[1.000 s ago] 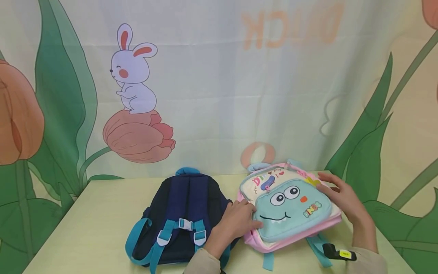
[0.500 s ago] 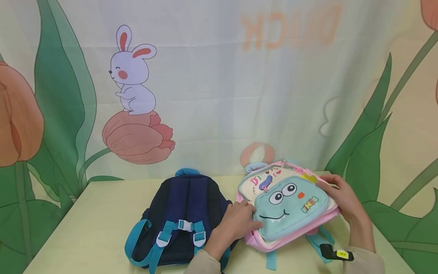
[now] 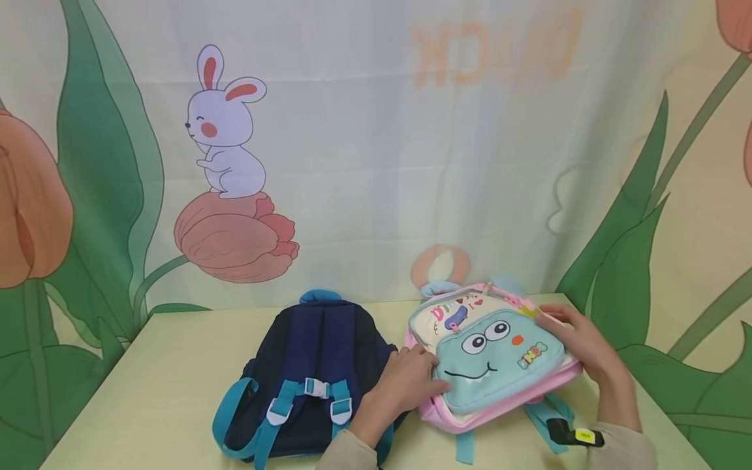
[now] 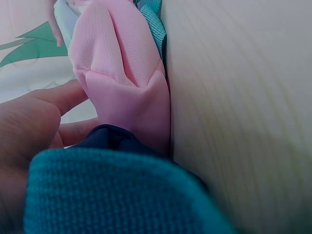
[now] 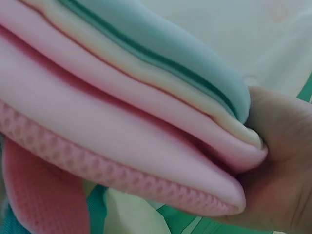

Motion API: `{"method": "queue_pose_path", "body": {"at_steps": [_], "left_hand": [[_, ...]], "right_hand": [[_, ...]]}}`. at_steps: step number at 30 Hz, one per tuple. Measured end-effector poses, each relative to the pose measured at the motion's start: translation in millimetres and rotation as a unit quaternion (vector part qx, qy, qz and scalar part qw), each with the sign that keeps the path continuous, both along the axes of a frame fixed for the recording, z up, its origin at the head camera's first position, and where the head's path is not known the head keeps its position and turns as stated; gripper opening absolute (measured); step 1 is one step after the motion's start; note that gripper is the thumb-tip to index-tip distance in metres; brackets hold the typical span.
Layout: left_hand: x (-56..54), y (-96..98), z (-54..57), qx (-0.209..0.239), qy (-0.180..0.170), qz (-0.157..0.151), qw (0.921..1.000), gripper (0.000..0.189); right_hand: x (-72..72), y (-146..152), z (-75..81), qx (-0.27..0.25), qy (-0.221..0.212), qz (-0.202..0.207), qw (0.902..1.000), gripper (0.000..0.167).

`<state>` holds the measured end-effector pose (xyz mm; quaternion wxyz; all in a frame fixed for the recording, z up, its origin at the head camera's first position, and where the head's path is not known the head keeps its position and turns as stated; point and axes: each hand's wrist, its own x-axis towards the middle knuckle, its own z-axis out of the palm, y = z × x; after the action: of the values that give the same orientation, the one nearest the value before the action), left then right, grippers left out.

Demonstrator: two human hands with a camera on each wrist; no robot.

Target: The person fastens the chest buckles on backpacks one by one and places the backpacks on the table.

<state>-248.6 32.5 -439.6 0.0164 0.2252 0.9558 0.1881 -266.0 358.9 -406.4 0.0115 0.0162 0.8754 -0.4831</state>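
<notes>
A pink, cream and mint child's backpack [image 3: 499,372] with a smiling face on its front pocket leans back at the right of the table, tilted with its right side higher. My right hand [image 3: 578,339] grips that right side; in the right wrist view the palm [image 5: 287,161] wraps the layered edge. My left hand [image 3: 405,375] rests on the lower left of the front pocket, thumb across its edge. In the left wrist view, the fingers [image 4: 68,97] lie against the front beside the pink side panel [image 4: 126,92]. The undersides of the fingers are hidden.
A navy backpack [image 3: 311,352] lies straps-up on the pale table [image 3: 158,365], just left of the pink one, under my left forearm. Its teal strap [image 4: 122,190] looms close in the left wrist view. A printed curtain [image 3: 352,163] hangs behind the table.
The pink backpack's right side has risen slightly and shifted a little to the left, with my right hand moving along. My left hand stays in place, and the navy backpack has not moved.
</notes>
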Motion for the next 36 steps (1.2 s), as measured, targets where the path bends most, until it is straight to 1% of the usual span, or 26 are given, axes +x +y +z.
{"method": "queue_pose_path", "body": {"at_steps": [3, 7, 10, 17, 24, 30, 34, 36], "left_hand": [[-0.6, -0.1, -1.2, 0.0, 0.003, -0.003, 1.0, 0.047], [-1.0, -0.5, -2.6, -0.001, 0.007, -0.006, 1.0, 0.047], [-1.1, -0.6, -2.1, 0.001, 0.008, -0.011, 0.9999, 0.046], [0.8, 1.3, -0.5, 0.009, 0.003, -0.03, 0.9995, 0.045], [2.6, 2.1, 0.4, 0.016, 0.003, -0.039, 0.9991, 0.045], [1.5, 6.3, -3.3, 0.044, -0.001, -0.059, 0.9973, 0.038], [4.6, 12.5, -6.0, 0.066, -0.018, -0.067, 0.9954, 0.042], [6.9, 15.7, -5.5, 0.071, -0.028, -0.068, 0.9947, 0.045]], "right_hand": [[2.5, 1.9, 3.3, 0.011, 0.017, 0.012, 0.9997, 0.069], [5.7, 1.3, 9.4, 0.008, 0.043, 0.017, 0.9989, 0.065], [7.8, -1.5, 15.5, 0.006, 0.055, 0.01, 0.9984, 0.066], [15.4, -8.1, 32.1, 0.01, 0.061, -0.015, 0.998, 0.072], [24.7, -23.6, 49.4, 0.017, 0.094, -0.011, 0.9953, 0.069], [32.8, -34.2, 60.9, 0.018, 0.132, 0.0, 0.9911, 0.064], [37.3, -37.1, 65.6, 0.017, 0.149, -0.001, 0.9887, 0.063], [38.8, -38.9, 67.5, 0.015, 0.157, -0.004, 0.9875, 0.063]]}}
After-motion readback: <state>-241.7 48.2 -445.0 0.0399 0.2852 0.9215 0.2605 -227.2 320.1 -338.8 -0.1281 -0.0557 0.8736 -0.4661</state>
